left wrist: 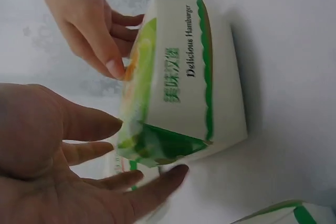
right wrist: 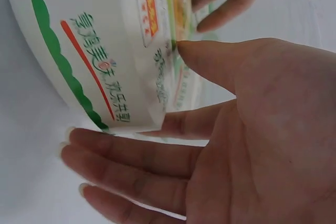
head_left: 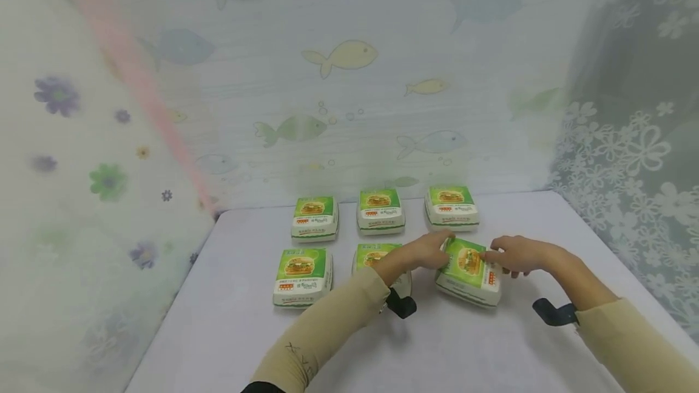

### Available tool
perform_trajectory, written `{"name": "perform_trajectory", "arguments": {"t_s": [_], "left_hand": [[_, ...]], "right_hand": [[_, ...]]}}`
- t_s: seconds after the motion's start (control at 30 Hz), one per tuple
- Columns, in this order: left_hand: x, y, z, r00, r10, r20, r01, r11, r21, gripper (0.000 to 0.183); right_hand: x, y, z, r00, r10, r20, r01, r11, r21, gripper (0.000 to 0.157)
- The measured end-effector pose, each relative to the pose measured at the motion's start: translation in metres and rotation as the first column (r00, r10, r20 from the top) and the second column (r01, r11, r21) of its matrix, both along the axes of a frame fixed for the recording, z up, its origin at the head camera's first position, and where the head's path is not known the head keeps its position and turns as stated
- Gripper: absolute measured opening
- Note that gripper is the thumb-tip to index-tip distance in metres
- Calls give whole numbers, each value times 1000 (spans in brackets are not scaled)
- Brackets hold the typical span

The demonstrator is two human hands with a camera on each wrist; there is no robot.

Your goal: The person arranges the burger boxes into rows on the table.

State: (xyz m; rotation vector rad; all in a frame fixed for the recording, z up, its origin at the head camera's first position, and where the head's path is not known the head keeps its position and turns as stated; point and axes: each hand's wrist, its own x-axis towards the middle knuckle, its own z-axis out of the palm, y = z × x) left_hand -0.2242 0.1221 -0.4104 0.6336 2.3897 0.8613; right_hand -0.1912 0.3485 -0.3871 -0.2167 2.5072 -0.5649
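Note:
A green and white hamburger box sits turned at an angle at the right end of the front row. My left hand holds its far left corner; in the left wrist view the thumb is at the lid and the fingers curve round the corner. On the other side, my right hand pinches the box's right edge. The right wrist view shows the thumb on the lid's edge, with one finger behind the corner and the others spread beside the box.
Beside it in the front row are a box partly hidden by my left arm and another box. Behind stand three more boxes: left, middle and right. The white table meets a fish-patterned curtain.

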Motion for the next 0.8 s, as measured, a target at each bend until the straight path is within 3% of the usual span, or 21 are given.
{"name": "perform_trajectory", "arguments": {"t_s": [0.1, 0.3, 0.43, 0.53, 0.67, 0.8], "left_hand": [[6, -7, 4, 1000, 14, -20, -14, 1000, -21, 55], [26, -13, 11, 997, 75, 27, -74, 997, -29, 59], [33, -9, 7, 997, 69, -18, -70, 996, -49, 65], [32, -5, 3, 996, 76, -45, -78, 996, -51, 69], [20, -1, 2, 993, 86, -84, -91, 994, -52, 70], [12, -1, 3, 992, 101, -75, -104, 994, -31, 69]], "right_hand": [[-1, 0, 3, 1000, 10, -5, -9, 1000, 11, 67], [-10, 1, 3, 999, 30, -45, -31, 999, -21, 72], [-11, 2, -2, 998, 34, -48, -36, 998, -51, 68], [-8, 2, -2, 999, 29, -35, -31, 998, -54, 63], [-2, 2, 2, 1000, 13, -19, -14, 1000, -24, 56], [2, 1, 4, 1000, 14, -13, -13, 1000, 10, 59]]}}
